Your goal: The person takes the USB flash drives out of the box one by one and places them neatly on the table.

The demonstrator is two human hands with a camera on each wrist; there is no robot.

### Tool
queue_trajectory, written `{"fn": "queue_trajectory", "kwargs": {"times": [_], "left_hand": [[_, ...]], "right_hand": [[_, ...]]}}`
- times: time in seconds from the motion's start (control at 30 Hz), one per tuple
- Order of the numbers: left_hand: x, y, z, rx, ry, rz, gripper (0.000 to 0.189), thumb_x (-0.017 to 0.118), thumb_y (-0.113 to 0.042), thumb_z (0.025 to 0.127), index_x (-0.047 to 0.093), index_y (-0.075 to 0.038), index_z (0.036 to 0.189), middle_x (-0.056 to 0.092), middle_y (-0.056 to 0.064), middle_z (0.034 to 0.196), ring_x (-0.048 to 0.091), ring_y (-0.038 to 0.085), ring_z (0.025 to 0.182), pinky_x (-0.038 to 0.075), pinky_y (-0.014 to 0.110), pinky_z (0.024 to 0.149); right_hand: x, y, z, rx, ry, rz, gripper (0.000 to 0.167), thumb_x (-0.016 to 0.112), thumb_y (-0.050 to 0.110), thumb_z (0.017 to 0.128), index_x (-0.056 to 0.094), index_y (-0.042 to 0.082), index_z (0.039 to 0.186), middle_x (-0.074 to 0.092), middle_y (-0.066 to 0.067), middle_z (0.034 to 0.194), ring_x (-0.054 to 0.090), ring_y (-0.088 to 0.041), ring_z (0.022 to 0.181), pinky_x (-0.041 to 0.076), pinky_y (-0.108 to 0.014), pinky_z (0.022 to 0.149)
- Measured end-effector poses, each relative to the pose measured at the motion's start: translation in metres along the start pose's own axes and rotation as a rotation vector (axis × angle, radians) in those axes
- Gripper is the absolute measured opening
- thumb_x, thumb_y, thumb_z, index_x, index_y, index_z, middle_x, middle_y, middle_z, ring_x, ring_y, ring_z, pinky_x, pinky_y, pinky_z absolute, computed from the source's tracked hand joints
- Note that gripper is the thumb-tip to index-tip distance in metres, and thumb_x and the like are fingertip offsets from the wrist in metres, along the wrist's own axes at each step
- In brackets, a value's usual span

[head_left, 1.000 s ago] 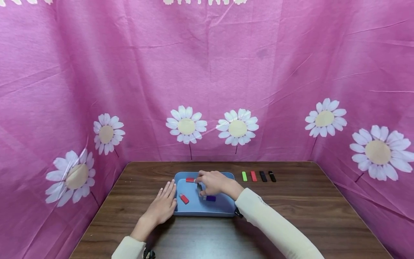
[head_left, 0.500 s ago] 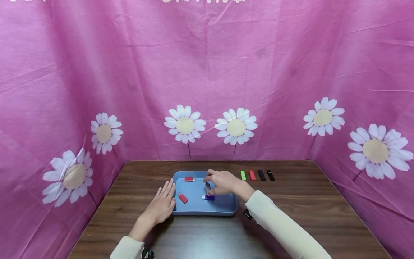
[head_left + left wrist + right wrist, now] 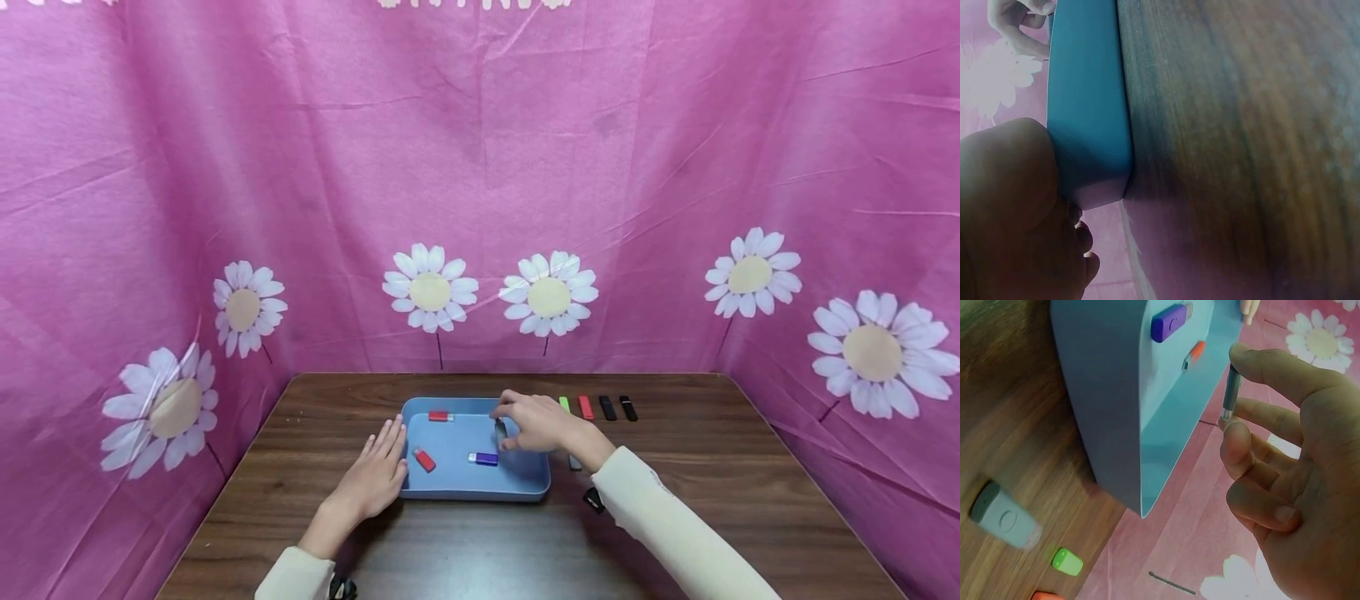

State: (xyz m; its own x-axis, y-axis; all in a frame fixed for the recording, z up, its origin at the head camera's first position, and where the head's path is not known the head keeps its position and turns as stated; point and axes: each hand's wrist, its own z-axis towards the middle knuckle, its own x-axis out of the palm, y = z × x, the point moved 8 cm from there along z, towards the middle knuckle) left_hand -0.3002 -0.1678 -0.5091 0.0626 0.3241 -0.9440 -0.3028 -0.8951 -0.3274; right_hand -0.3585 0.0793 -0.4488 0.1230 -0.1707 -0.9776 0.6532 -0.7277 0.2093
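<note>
My right hand (image 3: 538, 423) pinches a dark grey USB stick (image 3: 1232, 390) between thumb and fingers, holding it above the right part of the blue tray (image 3: 442, 493). In the right wrist view its metal plug points to the fingertips. My left hand (image 3: 372, 477) lies with straight fingers against the tray's left rim. Inside the tray are a purple USB stick (image 3: 483, 459), a red USB stick (image 3: 424, 460) near the left hand, and another red USB stick (image 3: 441, 417) along the back.
Right of the tray, a green USB stick (image 3: 564, 403), a red one (image 3: 586, 407) and two black ones (image 3: 607, 407) stand in a row on the wooden table (image 3: 690, 500). A grey USB stick (image 3: 1005, 515) lies nearer, partly under the right wrist in the head view.
My right hand has moved right across the tray with the grey USB stick, uncovering the purple one and partly covering the green one. The left hand has stayed at the rim.
</note>
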Motion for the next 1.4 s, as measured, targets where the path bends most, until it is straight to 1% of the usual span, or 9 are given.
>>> {"fn": "queue_trajectory", "kwargs": {"times": [0.23,0.4,0.5,0.63,0.9,1.07,1.17,1.3,1.4], "left_hand": [[0.002,0.002,0.002,0.006,-0.006,0.004,0.061,0.045,-0.021,0.112,0.031,0.008,0.164,0.021,0.021,0.177,0.019,0.040,0.165,0.021,0.060,0.133],[0.000,0.001,0.002,0.008,-0.009,-0.007,0.061,0.046,-0.019,0.111,0.031,0.009,0.163,0.022,0.023,0.176,0.020,0.043,0.164,0.022,0.062,0.132],[0.000,0.001,0.001,0.006,-0.007,-0.005,0.061,0.046,-0.020,0.112,0.031,0.008,0.163,0.021,0.022,0.177,0.019,0.042,0.165,0.021,0.061,0.133],[0.000,0.001,0.001,0.022,-0.032,-0.031,0.061,0.046,-0.020,0.111,0.032,0.009,0.163,0.023,0.024,0.176,0.021,0.043,0.164,0.022,0.064,0.131],[0.002,0.004,0.000,0.055,-0.072,-0.073,0.062,0.046,-0.021,0.109,0.032,0.011,0.161,0.025,0.025,0.175,0.023,0.047,0.162,0.022,0.068,0.129],[0.000,0.002,0.000,0.032,-0.045,-0.044,0.062,0.047,-0.020,0.110,0.033,0.010,0.162,0.025,0.025,0.175,0.023,0.046,0.163,0.023,0.066,0.130],[0.000,0.001,0.000,0.009,-0.017,-0.014,0.061,0.046,-0.021,0.111,0.031,0.008,0.163,0.022,0.022,0.176,0.020,0.043,0.164,0.022,0.063,0.132],[0.000,0.000,-0.001,-0.004,0.000,0.003,0.061,0.046,-0.022,0.112,0.031,0.007,0.164,0.021,0.021,0.177,0.019,0.041,0.165,0.021,0.060,0.133],[0.000,0.000,-0.001,0.001,-0.008,0.000,0.060,0.047,-0.021,0.112,0.032,0.008,0.163,0.022,0.021,0.177,0.020,0.042,0.165,0.022,0.061,0.133]], "right_hand": [[-0.005,-0.010,-0.011,0.025,-0.016,0.015,0.048,0.084,0.036,0.092,0.074,0.017,0.135,0.063,0.000,0.135,0.056,-0.008,0.072,0.048,-0.027,0.062],[-0.009,-0.016,-0.018,0.026,-0.028,0.021,0.047,0.084,0.035,0.092,0.074,0.018,0.134,0.063,0.000,0.135,0.052,-0.006,0.064,0.046,-0.026,0.060],[-0.011,-0.020,-0.022,0.039,-0.035,0.013,0.047,0.084,0.035,0.092,0.074,0.018,0.135,0.063,0.000,0.136,0.051,-0.007,0.065,0.044,-0.026,0.059],[-0.013,-0.025,-0.029,0.054,-0.044,0.011,0.047,0.083,0.035,0.092,0.073,0.018,0.135,0.062,-0.001,0.136,0.050,-0.008,0.068,0.043,-0.025,0.059],[-0.016,-0.034,-0.045,0.061,-0.044,0.030,0.047,0.081,0.034,0.094,0.071,0.021,0.138,0.060,0.000,0.139,0.044,-0.003,0.061,0.039,-0.024,0.055],[-0.022,-0.040,-0.055,0.056,-0.069,0.022,0.046,0.082,0.032,0.094,0.072,0.019,0.137,0.061,-0.001,0.136,0.051,-0.003,0.066,0.047,-0.027,0.062],[-0.025,-0.045,-0.060,0.055,-0.084,0.023,0.046,0.082,0.030,0.093,0.072,0.017,0.136,0.062,-0.002,0.135,0.059,-0.005,0.076,0.052,-0.028,0.068],[-0.027,-0.052,-0.067,0.063,-0.091,0.021,0.047,0.083,0.029,0.092,0.073,0.016,0.136,0.062,-0.001,0.131,0.060,-0.005,0.075,0.050,-0.027,0.065],[-0.026,-0.057,-0.073,0.073,-0.098,0.019,0.047,0.084,0.028,0.091,0.073,0.015,0.135,0.062,-0.001,0.130,0.053,-0.003,0.068,0.046,-0.025,0.060]]}}
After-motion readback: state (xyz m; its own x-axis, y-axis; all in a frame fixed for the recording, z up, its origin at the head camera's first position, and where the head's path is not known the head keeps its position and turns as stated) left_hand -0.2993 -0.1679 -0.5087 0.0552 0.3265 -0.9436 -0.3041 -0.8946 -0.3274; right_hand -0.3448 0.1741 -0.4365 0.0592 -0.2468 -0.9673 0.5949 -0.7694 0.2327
